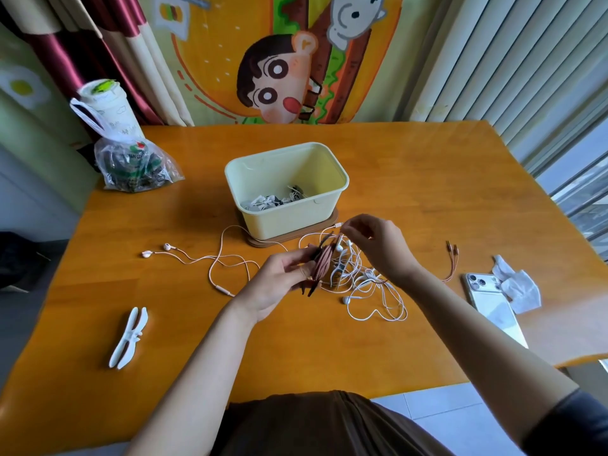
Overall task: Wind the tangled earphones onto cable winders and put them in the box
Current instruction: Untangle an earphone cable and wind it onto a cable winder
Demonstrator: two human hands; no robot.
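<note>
Looking down past a brown shirt, we saw a white cable winder lying alone on the near left of the orange table. Farther in, the left hand curled its fingers round a dark winder already wrapped in many turns of pink cable, held just above the tabletop. The right hand pinched the free end of that cable between thumb and forefinger, its other fingers loosely bent. Under and beside both hands lay a tangle of white earphones, and a pink earphone set trailed out to the left, its two buds near each other. At the right edge a white phone lay with a crumpled tissue on its far corner. Beyond the hands stood the pale yellow box on a brown base, with wound earphones in its bottom. At the far left sat a plastic bag and a paper cup.
</note>
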